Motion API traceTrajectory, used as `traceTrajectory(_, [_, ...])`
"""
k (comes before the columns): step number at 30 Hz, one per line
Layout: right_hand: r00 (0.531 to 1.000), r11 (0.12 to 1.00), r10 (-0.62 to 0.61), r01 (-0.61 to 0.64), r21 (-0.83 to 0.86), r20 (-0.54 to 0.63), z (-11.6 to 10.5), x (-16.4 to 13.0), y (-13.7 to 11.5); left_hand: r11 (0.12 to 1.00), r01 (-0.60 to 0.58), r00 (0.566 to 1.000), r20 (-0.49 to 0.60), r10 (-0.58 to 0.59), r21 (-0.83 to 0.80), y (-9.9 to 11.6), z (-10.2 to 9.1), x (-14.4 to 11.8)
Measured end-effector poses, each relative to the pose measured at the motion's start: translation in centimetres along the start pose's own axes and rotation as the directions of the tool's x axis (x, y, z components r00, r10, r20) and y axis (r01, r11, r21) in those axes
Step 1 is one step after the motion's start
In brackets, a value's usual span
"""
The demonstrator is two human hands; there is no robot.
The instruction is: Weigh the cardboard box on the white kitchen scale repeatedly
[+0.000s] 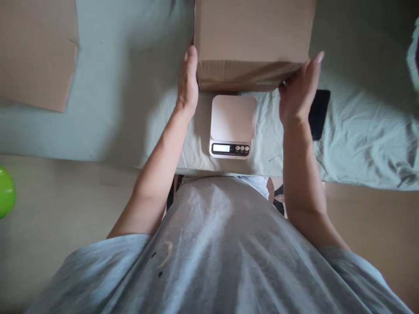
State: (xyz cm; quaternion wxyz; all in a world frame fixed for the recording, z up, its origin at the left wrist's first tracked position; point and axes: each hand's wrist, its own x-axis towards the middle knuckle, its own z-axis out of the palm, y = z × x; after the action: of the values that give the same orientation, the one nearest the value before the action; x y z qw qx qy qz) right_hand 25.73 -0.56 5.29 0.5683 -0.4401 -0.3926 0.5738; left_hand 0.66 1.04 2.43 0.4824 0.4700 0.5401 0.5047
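Note:
A brown cardboard box [252, 39] sits at the top centre on a pale green bedsheet [131, 100]. My left hand [187, 83] lies flat against the box's left side. My right hand [299, 91] presses on its right front corner, fingers extended. Between them the box is gripped. Just in front of the box lies a small white digital scale [232, 126] with a lit display and nothing on its platform.
A dark phone [319, 114] lies on the sheet behind my right wrist. A flat cardboard sheet [36, 52] rests at the top left. A green round object [6, 192] shows at the left edge, on the floor beside the bed.

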Motion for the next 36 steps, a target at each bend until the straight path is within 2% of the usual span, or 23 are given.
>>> traceTrajectory(3, [0.996,0.997,-0.082,0.082,-0.006,0.018,-0.3,-1.8,-1.8,0.998,-0.053,0.998,-0.021,0.053,-0.027,2.4,-0.2,-2.4])
traceTrajectory(6, [0.993,0.992,-0.121,0.121,-0.023,-0.011,-0.6,-4.6,-2.4,0.998,-0.049,0.998,0.044,0.050,-0.031,3.4,-1.2,-5.5])
traceTrajectory(10, [0.986,0.986,-0.121,0.105,-0.132,-0.119,-0.2,-8.7,-1.5,1.000,-0.006,0.999,0.037,0.006,0.001,2.5,-2.2,-9.4])
traceTrajectory(14, [0.987,0.969,-0.108,0.078,-0.236,-0.116,0.0,-11.1,-0.8,0.999,-0.027,0.999,0.046,0.026,0.029,1.2,-2.3,-11.7])
traceTrajectory(17, [0.986,0.964,-0.108,0.072,-0.257,-0.129,-0.5,-11.6,-0.5,0.999,-0.038,0.998,0.052,0.036,0.033,0.6,-2.4,-12.2])
traceTrajectory(22, [0.993,0.955,-0.086,0.058,-0.291,-0.086,-1.1,-11.6,0.2,1.000,-0.021,0.999,0.029,0.021,-0.002,0.2,-2.3,-12.2])
traceTrajectory(27, [0.990,0.973,-0.087,0.062,-0.220,-0.107,-1.0,-11.5,0.6,0.998,-0.054,0.998,0.027,0.055,-0.016,0.2,-2.2,-12.2])
traceTrajectory(31, [0.994,0.977,-0.054,0.032,-0.210,-0.098,-1.6,-11.2,0.5,0.999,-0.036,0.999,-0.001,0.036,-0.004,-0.5,-3.4,-11.6])
traceTrajectory(36, [0.990,0.982,-0.040,0.014,-0.188,-0.135,-2.6,-10.9,1.6,0.998,0.046,0.998,0.043,-0.044,-0.035,-2.0,-4.5,-11.3])
